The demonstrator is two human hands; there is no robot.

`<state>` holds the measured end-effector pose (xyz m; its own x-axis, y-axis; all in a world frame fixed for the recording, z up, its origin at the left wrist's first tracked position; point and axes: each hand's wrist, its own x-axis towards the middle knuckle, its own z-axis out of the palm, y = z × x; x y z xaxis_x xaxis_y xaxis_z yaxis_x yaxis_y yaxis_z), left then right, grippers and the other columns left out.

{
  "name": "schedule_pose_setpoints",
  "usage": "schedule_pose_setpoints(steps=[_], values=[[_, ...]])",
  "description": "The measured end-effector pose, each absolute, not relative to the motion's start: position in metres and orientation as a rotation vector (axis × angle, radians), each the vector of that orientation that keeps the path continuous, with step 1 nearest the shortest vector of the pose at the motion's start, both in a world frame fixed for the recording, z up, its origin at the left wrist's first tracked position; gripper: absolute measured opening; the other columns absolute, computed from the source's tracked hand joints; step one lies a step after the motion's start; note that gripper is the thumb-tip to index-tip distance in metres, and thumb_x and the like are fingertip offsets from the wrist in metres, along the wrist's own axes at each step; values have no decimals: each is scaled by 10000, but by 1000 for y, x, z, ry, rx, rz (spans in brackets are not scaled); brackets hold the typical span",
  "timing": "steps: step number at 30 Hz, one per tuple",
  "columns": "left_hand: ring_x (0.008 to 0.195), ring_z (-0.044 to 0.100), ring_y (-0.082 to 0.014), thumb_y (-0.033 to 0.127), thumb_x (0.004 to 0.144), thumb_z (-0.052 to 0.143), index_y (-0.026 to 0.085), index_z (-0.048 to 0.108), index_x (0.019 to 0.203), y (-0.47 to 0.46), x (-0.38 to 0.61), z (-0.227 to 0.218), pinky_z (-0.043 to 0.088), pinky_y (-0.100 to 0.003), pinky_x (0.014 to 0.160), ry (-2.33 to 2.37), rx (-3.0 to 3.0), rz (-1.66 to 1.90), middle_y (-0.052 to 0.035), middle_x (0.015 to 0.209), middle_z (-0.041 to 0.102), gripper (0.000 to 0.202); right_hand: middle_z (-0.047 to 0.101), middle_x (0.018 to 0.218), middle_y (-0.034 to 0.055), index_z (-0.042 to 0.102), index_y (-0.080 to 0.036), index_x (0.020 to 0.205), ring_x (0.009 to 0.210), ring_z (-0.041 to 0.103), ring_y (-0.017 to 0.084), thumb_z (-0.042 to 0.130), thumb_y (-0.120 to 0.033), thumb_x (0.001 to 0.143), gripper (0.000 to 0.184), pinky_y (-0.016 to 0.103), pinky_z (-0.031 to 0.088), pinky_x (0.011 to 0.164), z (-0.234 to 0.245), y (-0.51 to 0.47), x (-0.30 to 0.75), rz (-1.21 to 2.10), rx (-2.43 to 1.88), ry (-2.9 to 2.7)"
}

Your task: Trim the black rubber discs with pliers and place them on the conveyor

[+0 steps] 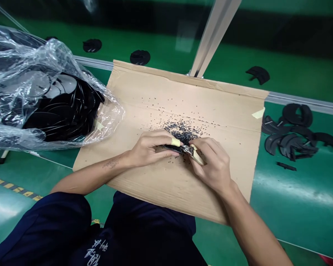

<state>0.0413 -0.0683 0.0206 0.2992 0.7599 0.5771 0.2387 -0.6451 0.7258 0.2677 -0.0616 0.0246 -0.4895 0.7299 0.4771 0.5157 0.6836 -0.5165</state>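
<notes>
Working a black piece with a hand tool: begun, much stock apparently left

We list the holdings from largest to smallest.

Green work surface [294, 207], one: visible to either side of the cardboard.

Cardboard sheet [224, 107], one: laid before the person, beneath both hands.

Clear plastic bag [54, 48], one: at left, its mouth overlapping the cardboard's edge. Contents: black discs [44, 120], many, overlapping, uncounted. We judge these to be the portion left.

Heap of curved black pieces [291, 146], one: at right, just beside the cardboard. We take these as worked already, but cannot confirm it; the bag's contents look more numerous.

Loose black pieces [140, 57], several: well apart, beyond the metal rail [305, 101]. Done or not, we cannot tell.

Left hand [148, 149]: thumb and fingers pinching the piece in work, yellow tape around one finger.

Right hand [211, 159]: fingers curled around the tool's pale handle, thumb side toward us. How tightly it is squeezed, we cannot tell.

Hand tool [189, 149], one: plier-like, metal head at the held piece's edge.

Black piece [170, 147], one: between the hands, over the cardboard, partly covered by fingers. We judge it unfinished.

Black bits [180, 131], very many: densest just beyond the hands, thinning outward. We read them as evidence of considerable work done.
</notes>
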Motion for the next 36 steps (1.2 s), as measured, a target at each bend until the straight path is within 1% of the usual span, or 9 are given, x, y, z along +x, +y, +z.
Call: schedule_pose_setpoints(steps=[8,12,17,19,24,27,30,33,36], values=[[826,711,-125,253,871,776,141,750,1010,-67,41,22,593,-253,746,836,2057,1354,-83,900,772,181,703,848,76,677,-190,1067,752,615,202,588,-137,931,172,339,469,667,25,-62,270,244,-953,-2246],[803,715,-125,271,884,765,180,757,1004,-66,41,22,585,-267,729,823,2060,1357,-60,887,783,151,698,797,58,691,-185,1045,702,589,184,606,-143,939,142,329,440,632,27,-63,271,108,-966,-2276],[797,714,-118,236,888,759,186,757,1024,-68,40,23,570,-267,736,785,2087,1332,-49,893,786,145,664,667,19,710,-184,958,604,547,152,641,-132,922,94,317,400,572,30,-65,273,-73,-980,-2309],[799,709,-114,227,891,753,179,754,1022,-68,40,23,563,-260,735,777,2096,1318,-50,894,782,139,662,660,12,713,-190,935,585,554,137,622,-127,929,111,301,401,552,30,-66,273,18,-966,-2303],[810,687,-124,255,885,760,162,734,1033,-69,41,25,551,-257,723,840,2103,1313,-56,882,755,176,697,794,46,699,-177,970,680,637,147,541,-102,944,176,278,475,582,27,-65,269,484,-969,-2146],[793,662,-124,261,895,747,162,722,1065,-69,41,25,531,-255,694,869,2153,1277,-52,880,739,198,685,805,56,695,-180,1011,698,605,172,548,-110,931,182,309,447,599,22,-63,269,307,-1044,-2191],[820,644,-134,255,903,735,199,727,1048,-69,41,23,523,-293,752,968,2254,1235,-34,901,749,156,692,849,76,693,-184,1076,743,584,205,571,-140,917,206,339,435,635,18,-61,269,155,-1075,-2283],[840,644,-132,224,899,738,219,734,1033,-68,40,23,515,-310,796,1069,2275,1290,-19,926,762,133,691,893,84,683,-181,1105,772,595,210,550,-133,912,239,344,459,662,18,-61,269,327,-1081,-2239],[840,675,-120,240,890,753,183,728,1064,-68,39,25,534,-252,704,1019,2135,1372,-46,962,750,184,694,908,62,679,-201,1097,754,613,189,594,-165,912,207,320,471,643,23,-61,267,581,-1090,-2103]])
